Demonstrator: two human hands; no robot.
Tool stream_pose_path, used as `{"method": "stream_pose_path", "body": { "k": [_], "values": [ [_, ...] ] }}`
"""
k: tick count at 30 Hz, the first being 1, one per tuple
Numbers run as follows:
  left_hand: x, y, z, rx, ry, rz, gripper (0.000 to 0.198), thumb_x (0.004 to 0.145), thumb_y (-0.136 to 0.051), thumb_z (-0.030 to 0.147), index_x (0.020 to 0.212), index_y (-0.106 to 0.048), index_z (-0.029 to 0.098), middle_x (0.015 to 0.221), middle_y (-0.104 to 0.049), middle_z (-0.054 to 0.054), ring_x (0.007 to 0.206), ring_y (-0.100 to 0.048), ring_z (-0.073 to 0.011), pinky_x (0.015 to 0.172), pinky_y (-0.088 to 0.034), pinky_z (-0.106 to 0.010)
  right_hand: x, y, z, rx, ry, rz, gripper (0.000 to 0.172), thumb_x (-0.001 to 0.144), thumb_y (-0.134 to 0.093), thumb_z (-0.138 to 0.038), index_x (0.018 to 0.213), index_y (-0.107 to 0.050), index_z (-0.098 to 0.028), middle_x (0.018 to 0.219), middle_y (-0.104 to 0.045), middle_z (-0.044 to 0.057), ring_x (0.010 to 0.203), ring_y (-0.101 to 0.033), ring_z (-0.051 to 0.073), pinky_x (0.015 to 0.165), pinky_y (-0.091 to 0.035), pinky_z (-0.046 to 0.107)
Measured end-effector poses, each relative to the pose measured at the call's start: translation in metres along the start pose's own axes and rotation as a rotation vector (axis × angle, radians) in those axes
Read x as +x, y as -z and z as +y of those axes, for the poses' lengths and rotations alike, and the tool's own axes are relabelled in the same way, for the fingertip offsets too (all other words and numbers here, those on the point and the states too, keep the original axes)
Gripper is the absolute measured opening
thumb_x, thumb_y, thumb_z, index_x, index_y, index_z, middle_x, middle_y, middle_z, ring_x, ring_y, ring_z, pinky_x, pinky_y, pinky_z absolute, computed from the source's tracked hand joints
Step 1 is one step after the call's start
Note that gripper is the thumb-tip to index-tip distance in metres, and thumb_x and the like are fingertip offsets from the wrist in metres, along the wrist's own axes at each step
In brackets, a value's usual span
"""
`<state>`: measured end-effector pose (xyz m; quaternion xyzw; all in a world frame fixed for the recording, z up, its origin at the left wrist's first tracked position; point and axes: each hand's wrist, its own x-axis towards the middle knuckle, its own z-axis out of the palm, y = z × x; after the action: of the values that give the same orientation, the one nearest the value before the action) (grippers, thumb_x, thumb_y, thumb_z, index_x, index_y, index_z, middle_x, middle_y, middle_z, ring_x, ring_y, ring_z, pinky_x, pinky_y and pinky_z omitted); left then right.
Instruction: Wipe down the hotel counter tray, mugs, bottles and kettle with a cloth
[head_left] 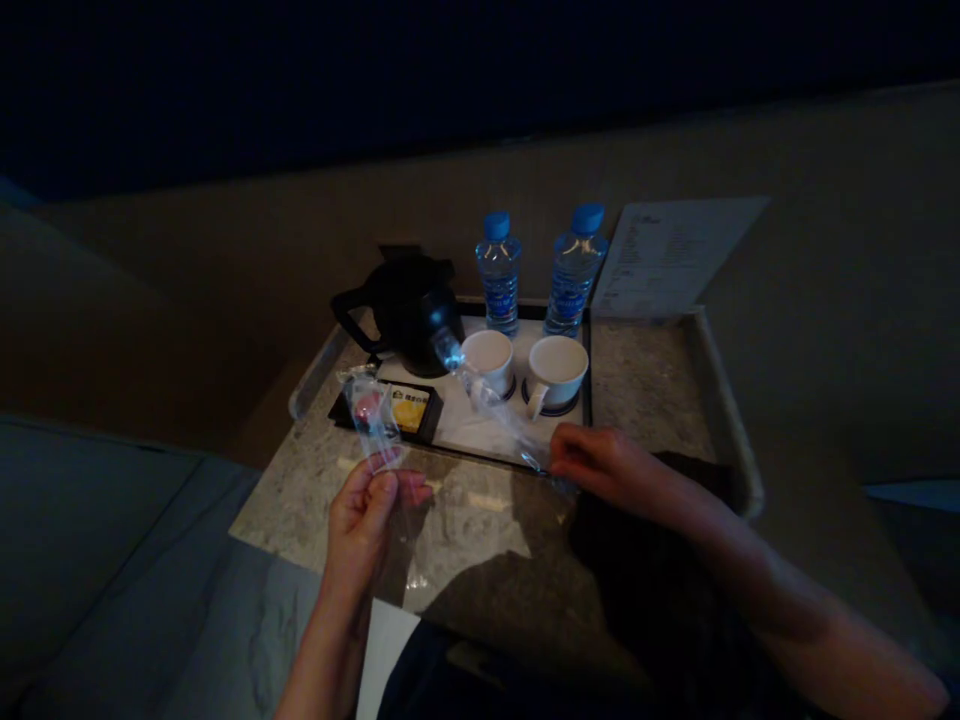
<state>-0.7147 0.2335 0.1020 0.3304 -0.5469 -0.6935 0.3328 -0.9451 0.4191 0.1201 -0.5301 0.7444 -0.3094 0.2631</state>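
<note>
The left hand (pixel 367 510) pinches a small clear packet (pixel 373 420) between thumb and fingers, holding it upright above the near edge of the stone table (pixel 645 370); something red shows inside it. The right hand (pixel 600 462) has its fingers closed on the end of a long clear wrapper (pixel 487 395), which slants up and away toward the black kettle (pixel 409 305). Both hands are over the front of a tray (pixel 480 430) with a white mat. On the tray stand the kettle, 2 white cups (pixel 525 365) on dark coasters and a small dark box (pixel 411 410) with a yellow sachet. 2 water bottles (pixel 536 270) with blue caps stand at the back. A printed sheet (pixel 667 255) leans on the wall just beside them.
</note>
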Motion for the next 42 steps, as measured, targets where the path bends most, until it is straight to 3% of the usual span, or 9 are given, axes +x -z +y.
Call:
{"method": "stream_pose_path", "body": {
  "k": [6, 13, 18, 22, 25, 31, 36, 39, 42],
  "values": [
    [-0.006, -0.02, 0.009, 0.029, -0.059, -0.161, 0.042, 0.07, -0.079, 0.046, 0.094, -0.062, 0.016, 0.073, -0.074, -0.005, 0.064, -0.071, -0.0182, 0.062, -0.06, -0.026, -0.008, -0.008, -0.012, 0.711, 0.02, 0.02, 0.029, 0.083, -0.061, -0.043, 0.078, -0.048, -0.018, 0.065, -0.051, -0.005, 0.052, -0.041, 0.006, 0.046, -0.031, 0.017],
    [-0.01, -0.015, 0.01, 0.048, -0.105, -0.201, 0.035, 0.076, -0.076, 0.043, 0.097, -0.063, 0.018, 0.077, -0.074, -0.003, 0.066, -0.07, -0.0159, 0.064, -0.059, -0.026, -0.003, -0.018, -0.028, 0.778, 0.063, 0.147, 0.023, 0.079, -0.063, -0.031, 0.076, -0.044, -0.019, 0.06, -0.047, -0.007, 0.052, -0.042, 0.006, 0.048, -0.028, 0.016],
    [-0.021, -0.016, 0.019, 0.218, -0.223, -0.291, 0.028, 0.085, -0.064, 0.047, 0.089, -0.066, 0.019, 0.078, -0.074, -0.005, 0.068, -0.07, -0.0172, 0.067, -0.058, -0.027, -0.01, -0.015, -0.04, 0.383, 0.036, 0.141, 0.012, 0.079, -0.057, -0.011, 0.09, -0.054, -0.016, 0.071, -0.059, -0.002, 0.065, -0.057, 0.01, 0.062, -0.04, 0.022],
    [-0.029, -0.021, 0.037, 0.577, -0.567, -0.39, 0.024, 0.093, -0.052, 0.034, 0.084, -0.07, 0.019, 0.089, -0.075, -0.007, 0.086, -0.07, -0.0194, 0.075, -0.055, -0.027, -0.021, -0.014, -0.053, -0.308, 0.032, 0.075, 0.029, 0.081, -0.051, -0.005, 0.101, -0.067, -0.018, 0.086, -0.066, 0.006, 0.081, -0.061, 0.018, 0.073, -0.044, 0.029],
    [-0.024, -0.027, 0.039, 0.774, -0.759, -0.545, 0.021, 0.093, -0.049, 0.025, 0.09, -0.069, 0.019, 0.104, -0.073, -0.007, 0.11, -0.063, -0.0226, 0.092, -0.05, -0.032, -0.03, -0.012, -0.061, -0.487, 0.134, 0.024, 0.029, 0.082, -0.051, -0.004, 0.1, -0.069, -0.017, 0.091, -0.065, 0.01, 0.091, -0.061, 0.022, 0.081, -0.047, 0.035],
    [-0.008, -0.032, 0.008, 0.838, -0.392, -0.753, 0.03, 0.095, -0.043, 0.036, 0.084, -0.063, 0.017, 0.072, -0.064, -0.003, 0.063, -0.061, -0.0162, 0.061, -0.047, -0.028, -0.038, 0.0, -0.05, -0.083, 0.09, 0.14, 0.029, 0.08, -0.061, -0.009, 0.108, -0.061, -0.018, 0.094, -0.067, 0.005, 0.086, -0.064, 0.016, 0.077, -0.049, 0.029],
    [-0.009, -0.039, -0.019, 0.594, -0.091, -0.744, 0.044, 0.091, -0.048, 0.044, 0.123, -0.059, 0.015, 0.07, -0.062, -0.002, 0.051, -0.054, -0.0132, 0.05, -0.044, -0.025, -0.037, -0.009, -0.032, 0.298, 0.019, 0.316, 0.019, 0.081, -0.063, -0.018, 0.099, -0.059, -0.018, 0.07, -0.061, -0.004, 0.065, -0.059, 0.011, 0.061, -0.044, 0.022],
    [-0.009, -0.044, -0.026, 0.572, -0.039, -0.741, 0.038, 0.089, -0.051, 0.045, 0.107, -0.065, 0.014, 0.067, -0.061, -0.002, 0.053, -0.053, -0.0141, 0.05, -0.043, -0.025, -0.037, -0.02, -0.024, 0.353, -0.01, 0.373, 0.015, 0.084, -0.06, -0.023, 0.098, -0.059, -0.017, 0.063, -0.057, -0.005, 0.057, -0.054, 0.01, 0.055, -0.042, 0.021],
    [-0.005, -0.038, -0.03, 0.731, -0.116, -0.745, 0.03, 0.091, -0.048, 0.042, 0.088, -0.065, 0.017, 0.064, -0.059, -0.002, 0.056, -0.055, -0.0154, 0.054, -0.043, -0.026, -0.047, -0.029, -0.01, 0.264, -0.011, 0.379, 0.029, 0.086, -0.058, -0.025, 0.113, -0.058, -0.017, 0.082, -0.067, 0.002, 0.074, -0.065, 0.014, 0.069, -0.053, 0.028]
  ]
}}
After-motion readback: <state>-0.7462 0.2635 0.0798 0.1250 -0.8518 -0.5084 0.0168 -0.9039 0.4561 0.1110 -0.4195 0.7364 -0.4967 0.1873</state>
